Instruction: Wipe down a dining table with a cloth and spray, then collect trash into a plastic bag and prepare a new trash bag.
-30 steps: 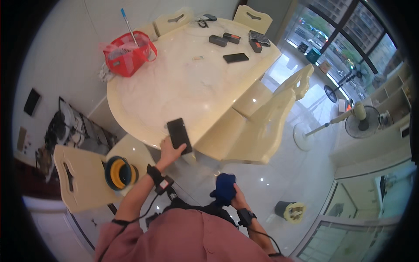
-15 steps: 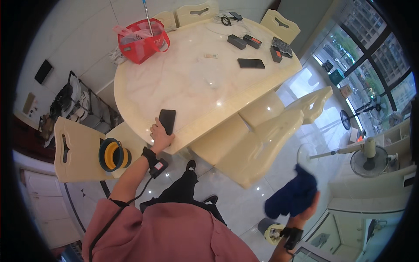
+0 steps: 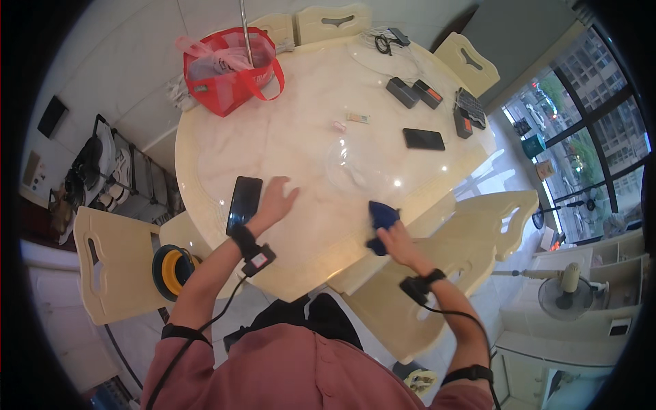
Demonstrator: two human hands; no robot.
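Observation:
My right hand (image 3: 402,247) holds a dark blue cloth (image 3: 383,217) against the cream marble-look table (image 3: 294,147), near its front edge. Part of the cloth is hidden under my fingers. On the left side of the table lies a black phone (image 3: 244,200), its screen up. My left hand (image 3: 275,203) hovers at or just above the tabletop to the right of this phone, fingers apart and holding nothing. A small flat packet (image 3: 358,118) and a little pinkish piece (image 3: 339,126) lie farther back.
A red bag (image 3: 222,85) stands at the back left. On the right lie a second phone (image 3: 424,139), dark boxes (image 3: 402,92) and a black keyboard (image 3: 470,108). Cream chairs (image 3: 437,273) surround the table. A yellow and dark bucket (image 3: 176,270) sits on the left chair.
My right hand has brought the cloth from beside the table onto its front part. My left hand has let go of the phone and moved to its right. The view has shifted.

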